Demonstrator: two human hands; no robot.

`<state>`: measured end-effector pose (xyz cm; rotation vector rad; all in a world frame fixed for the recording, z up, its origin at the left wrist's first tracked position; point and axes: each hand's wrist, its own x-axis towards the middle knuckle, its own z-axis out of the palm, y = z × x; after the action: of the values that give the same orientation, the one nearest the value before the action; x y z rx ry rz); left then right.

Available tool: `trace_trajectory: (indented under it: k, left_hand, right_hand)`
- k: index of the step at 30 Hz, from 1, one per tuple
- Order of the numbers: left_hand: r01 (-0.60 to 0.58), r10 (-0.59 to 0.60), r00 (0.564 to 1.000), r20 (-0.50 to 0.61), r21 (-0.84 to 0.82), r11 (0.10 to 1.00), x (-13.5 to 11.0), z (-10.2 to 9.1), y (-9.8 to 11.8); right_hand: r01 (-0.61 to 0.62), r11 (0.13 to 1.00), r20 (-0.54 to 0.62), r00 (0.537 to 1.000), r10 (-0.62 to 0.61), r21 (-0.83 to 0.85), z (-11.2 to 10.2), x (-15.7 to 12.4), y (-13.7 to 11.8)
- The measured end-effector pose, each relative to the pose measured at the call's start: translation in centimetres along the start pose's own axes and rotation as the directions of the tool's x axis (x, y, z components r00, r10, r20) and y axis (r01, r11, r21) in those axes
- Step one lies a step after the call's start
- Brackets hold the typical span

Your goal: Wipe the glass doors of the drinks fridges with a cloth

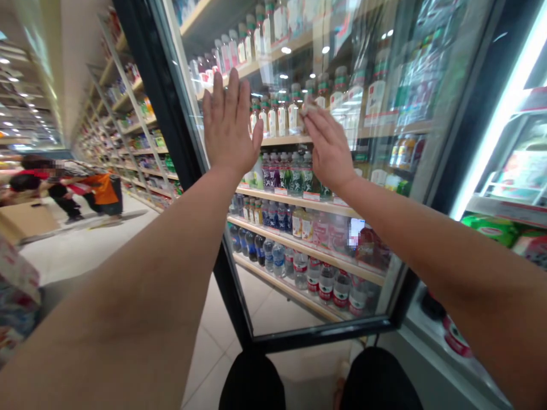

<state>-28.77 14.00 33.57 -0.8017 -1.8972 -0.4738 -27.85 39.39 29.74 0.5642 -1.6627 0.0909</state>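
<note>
My left hand (231,134) lies flat on the glass door (318,335) of a drinks fridge, its fingers stretched upward and the thumb apart. To the right, my right hand (331,145) presses against the same pane, fingers together and bent. A small pale cloth (306,108) shows at its fingertips; most of it is hidden under the hand. The door has a black frame and stands swung out from the fridge. Through the glass I see shelves with rows of bottles (294,171).
The lit fridge interior (519,171) with packed goods is at the right. A long run of stocked shelves (141,122) stretches away at the left. Other people (68,182) are bent over there, near a cardboard box (28,221) and an orange bag (105,188).
</note>
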Motion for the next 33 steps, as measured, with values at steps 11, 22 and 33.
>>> trace_trajectory:
  k: [11, 22, 33]
  left_hand:
    - [-0.038, 0.031, 0.996, -0.086, -0.077, 0.996, 0.9, 1.0, -1.3]
    - [-0.064, 0.064, 0.992, -0.113, 0.000, 0.998, 1.1, 1.3, -1.8]
    - [-0.086, 0.093, 0.988, -0.120, 0.062, 0.994, 1.7, 1.8, -2.7]
  right_hand:
    - [0.008, 0.995, -0.091, 0.996, -0.017, -0.102, -2.9, -2.8, 2.3]
    - [-0.019, 0.996, -0.032, 0.999, 0.016, -0.087, -4.2, -4.5, 3.6]
    - [0.032, 0.992, -0.068, 0.997, -0.040, -0.121, -3.4, -4.9, 3.0]
